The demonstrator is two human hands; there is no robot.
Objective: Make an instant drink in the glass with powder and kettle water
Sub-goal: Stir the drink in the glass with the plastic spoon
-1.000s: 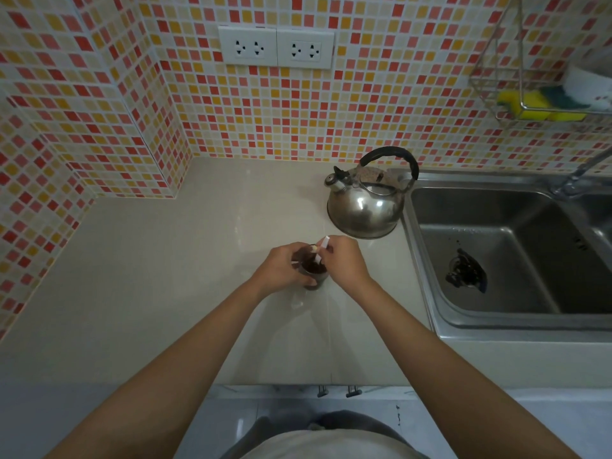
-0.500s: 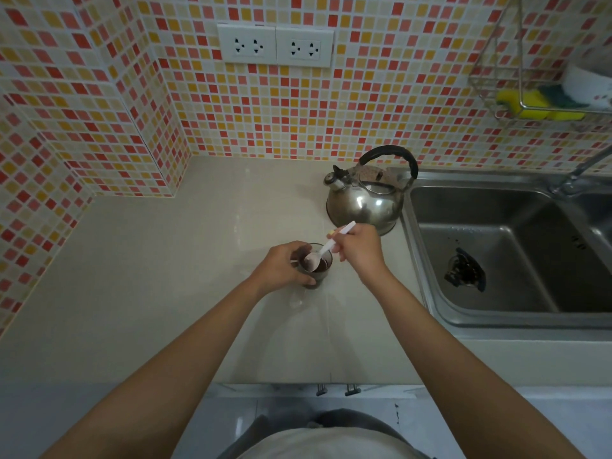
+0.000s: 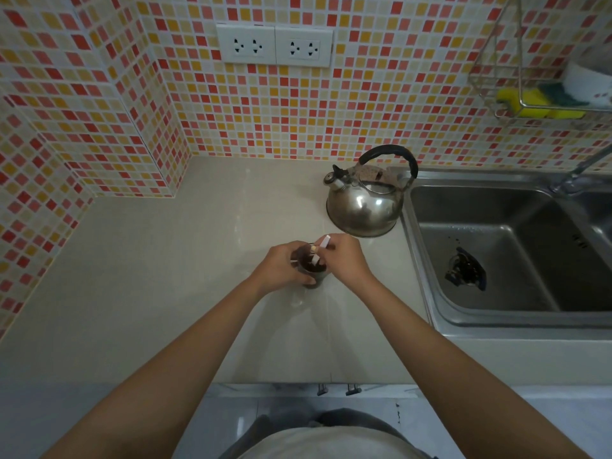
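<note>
A small glass (image 3: 312,271) holding dark brown drink stands on the beige counter (image 3: 149,276), in the middle. My left hand (image 3: 281,265) wraps around its left side. My right hand (image 3: 344,260) pinches the handle of a white spoon (image 3: 320,251), whose bowl is down inside the drink. Behind and to the right stands a steel kettle (image 3: 364,202) with a black handle, its spout pointing left, apart from both hands.
A steel sink (image 3: 496,260) with a drain strainer lies to the right, its rim beside the kettle. A tap (image 3: 576,170) rises at the far right. A wire rack (image 3: 536,97) with a yellow sponge hangs on the tiled wall. Two wall sockets (image 3: 275,46) sit above the counter.
Half a second ago my right hand had lifted the spoon up and to the right of the glass; now it has come back down, with the spoon in the drink. My left hand stays on the glass.
</note>
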